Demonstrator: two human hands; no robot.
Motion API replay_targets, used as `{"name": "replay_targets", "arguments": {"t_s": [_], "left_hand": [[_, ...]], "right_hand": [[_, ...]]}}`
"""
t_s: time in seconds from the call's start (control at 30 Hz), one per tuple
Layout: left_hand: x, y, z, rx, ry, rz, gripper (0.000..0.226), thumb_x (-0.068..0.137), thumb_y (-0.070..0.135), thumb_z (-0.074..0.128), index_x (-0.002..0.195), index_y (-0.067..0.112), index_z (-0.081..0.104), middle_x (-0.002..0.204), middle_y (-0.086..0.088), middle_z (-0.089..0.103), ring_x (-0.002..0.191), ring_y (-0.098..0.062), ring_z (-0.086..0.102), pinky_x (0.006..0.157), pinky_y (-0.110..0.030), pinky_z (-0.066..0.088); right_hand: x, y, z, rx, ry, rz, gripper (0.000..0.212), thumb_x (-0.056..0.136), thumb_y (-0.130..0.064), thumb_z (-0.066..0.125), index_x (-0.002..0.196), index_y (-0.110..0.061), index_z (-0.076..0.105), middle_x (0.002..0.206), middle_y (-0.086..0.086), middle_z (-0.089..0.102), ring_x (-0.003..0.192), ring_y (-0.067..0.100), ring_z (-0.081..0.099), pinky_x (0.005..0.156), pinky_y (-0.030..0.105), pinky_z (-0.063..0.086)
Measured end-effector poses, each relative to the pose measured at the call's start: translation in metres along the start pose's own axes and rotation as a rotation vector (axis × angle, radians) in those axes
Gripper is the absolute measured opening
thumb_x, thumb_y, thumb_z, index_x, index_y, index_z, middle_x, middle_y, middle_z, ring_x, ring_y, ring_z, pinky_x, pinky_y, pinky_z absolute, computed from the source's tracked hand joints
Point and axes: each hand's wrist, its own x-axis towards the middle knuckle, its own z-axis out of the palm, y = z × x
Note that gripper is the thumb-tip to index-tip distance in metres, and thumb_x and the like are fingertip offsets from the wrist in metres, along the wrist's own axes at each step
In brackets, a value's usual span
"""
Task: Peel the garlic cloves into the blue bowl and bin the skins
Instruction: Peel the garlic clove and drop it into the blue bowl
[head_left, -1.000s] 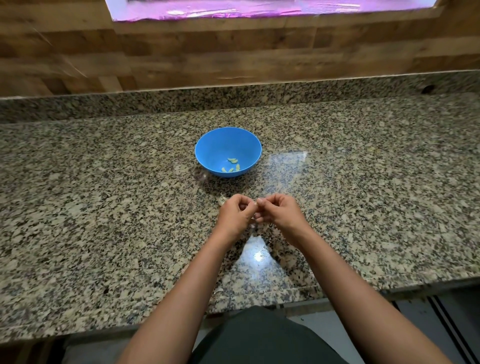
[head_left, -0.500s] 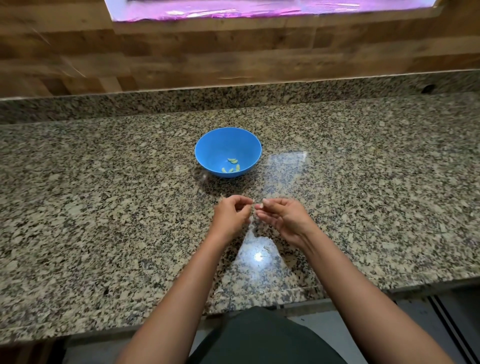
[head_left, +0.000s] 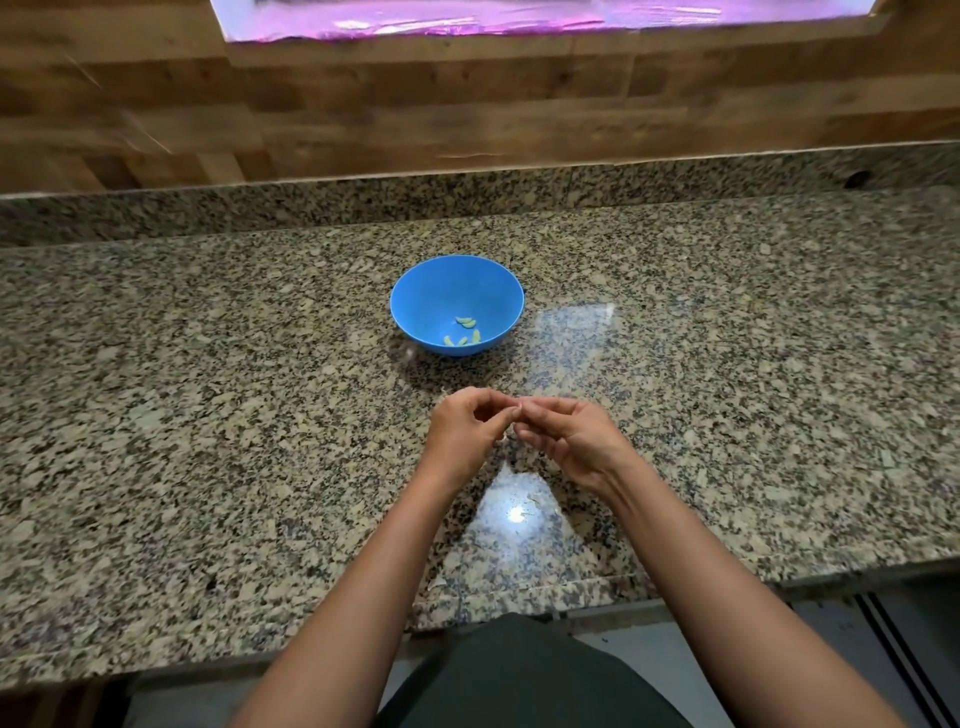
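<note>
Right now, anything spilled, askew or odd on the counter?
Nothing spilled or tipped. The blue bowl sits upright with a few peeled cloves inside. Only oddity: pale flecks on the counter just this side of the left hand and right hand, probably loose skins; hard to tell against the speckled granite.

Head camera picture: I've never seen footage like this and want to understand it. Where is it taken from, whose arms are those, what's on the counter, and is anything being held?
There is no machine here. A person wears one wide-angle camera on the head, so you look forward and down along their own bare arms. The left hand and right hand meet fingertip to fingertip above a speckled stone counter, pinching what seems to be a garlic clove between them; it is tiny and mostly hidden. Behind the hands stands a blue bowl with a few pale peeled cloves at its bottom. A wooden wall rises at the back. No bin shows.
</note>
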Motion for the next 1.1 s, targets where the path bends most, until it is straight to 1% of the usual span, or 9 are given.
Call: {"name": "replay_targets", "arguments": {"t_s": [0.2, 0.27, 0.33, 0.4, 0.6, 0.73, 0.83, 0.97, 1.1], "left_hand": [[0.001, -0.001, 0.0, 0.199, 0.028, 0.133, 0.015, 0.084, 0.017, 0.069, 0.096, 0.008, 0.069, 0.089, 0.0, 0.064, 0.077, -0.008, 0.059, 0.069, -0.007, 0.048], [0.001, -0.001, 0.001, 0.281, 0.038, 0.187, 0.014, 0.086, 0.018, 0.066, 0.094, 0.007, 0.067, 0.088, 0.002, 0.06, 0.074, -0.005, 0.054, 0.066, -0.004, 0.044], [0.001, -0.001, 0.003, 0.33, 0.039, 0.211, 0.012, 0.088, 0.018, 0.064, 0.092, 0.007, 0.062, 0.085, 0.005, 0.052, 0.071, -0.001, 0.048, 0.064, -0.005, 0.042], [0.001, -0.001, 0.005, 0.377, 0.032, 0.235, 0.011, 0.09, 0.018, 0.061, 0.091, 0.007, 0.057, 0.085, 0.006, 0.047, 0.071, -0.003, 0.044, 0.062, -0.009, 0.041], [0.0, -0.005, 0.007, 0.432, 0.003, 0.221, 0.016, 0.093, 0.023, 0.054, 0.095, 0.007, 0.051, 0.094, 0.001, 0.046, 0.082, -0.012, 0.044, 0.068, -0.021, 0.039], [0.001, -0.005, 0.008, 0.432, -0.009, 0.21, 0.017, 0.094, 0.023, 0.053, 0.097, 0.006, 0.051, 0.095, 0.001, 0.044, 0.084, -0.012, 0.043, 0.069, -0.021, 0.037], [0.0, -0.003, 0.009, 0.406, -0.008, 0.189, 0.016, 0.093, 0.021, 0.054, 0.097, 0.006, 0.051, 0.094, 0.002, 0.043, 0.082, -0.011, 0.043, 0.069, -0.022, 0.04], [0.005, -0.004, 0.002, 0.362, 0.065, 0.119, 0.008, 0.093, 0.015, 0.053, 0.094, 0.008, 0.051, 0.093, 0.0, 0.045, 0.081, -0.012, 0.045, 0.068, -0.018, 0.036], [0.007, -0.007, -0.003, 0.387, 0.019, 0.095, 0.006, 0.09, 0.012, 0.058, 0.095, 0.008, 0.06, 0.092, 0.0, 0.057, 0.083, -0.011, 0.053, 0.07, -0.014, 0.044]], "right_hand": [[0.001, 0.001, -0.001, 0.002, -0.007, -0.012, 0.015, 0.082, 0.01, 0.057, 0.096, 0.013, 0.063, 0.077, 0.018, 0.068, 0.058, 0.017, 0.065, 0.058, 0.021, 0.057], [0.002, 0.002, 0.0, 0.001, 0.005, -0.026, 0.014, 0.082, 0.011, 0.058, 0.094, 0.012, 0.064, 0.08, 0.02, 0.067, 0.059, 0.018, 0.065, 0.058, 0.02, 0.057], [0.002, 0.003, 0.002, -0.021, 0.019, -0.046, 0.012, 0.081, 0.011, 0.059, 0.091, 0.01, 0.065, 0.084, 0.021, 0.068, 0.063, 0.02, 0.065, 0.059, 0.02, 0.057], [0.002, 0.004, 0.005, -0.051, 0.034, -0.076, 0.01, 0.081, 0.01, 0.059, 0.088, 0.008, 0.066, 0.085, 0.021, 0.068, 0.066, 0.02, 0.065, 0.058, 0.019, 0.056], [0.001, 0.005, 0.008, -0.103, 0.02, -0.101, 0.01, 0.082, 0.009, 0.059, 0.088, 0.008, 0.066, 0.078, 0.015, 0.07, 0.064, 0.017, 0.065, 0.058, 0.02, 0.054], [-0.001, 0.005, 0.007, -0.105, 0.0, -0.09, 0.011, 0.083, 0.011, 0.056, 0.087, 0.008, 0.066, 0.074, 0.013, 0.069, 0.059, 0.015, 0.063, 0.054, 0.017, 0.052], [-0.001, 0.005, 0.007, -0.116, 0.004, -0.089, 0.011, 0.084, 0.011, 0.055, 0.087, 0.008, 0.065, 0.075, 0.015, 0.069, 0.06, 0.016, 0.062, 0.055, 0.018, 0.052], [-0.003, 0.004, 0.003, -0.124, -0.002, -0.085, 0.011, 0.086, 0.011, 0.053, 0.09, 0.01, 0.063, 0.074, 0.015, 0.065, 0.057, 0.015, 0.06, 0.056, 0.018, 0.053], [-0.004, 0.002, -0.001, -0.124, -0.002, -0.067, 0.012, 0.086, 0.01, 0.053, 0.092, 0.007, 0.063, 0.076, 0.015, 0.066, 0.062, 0.016, 0.062, 0.057, 0.019, 0.054]]}}
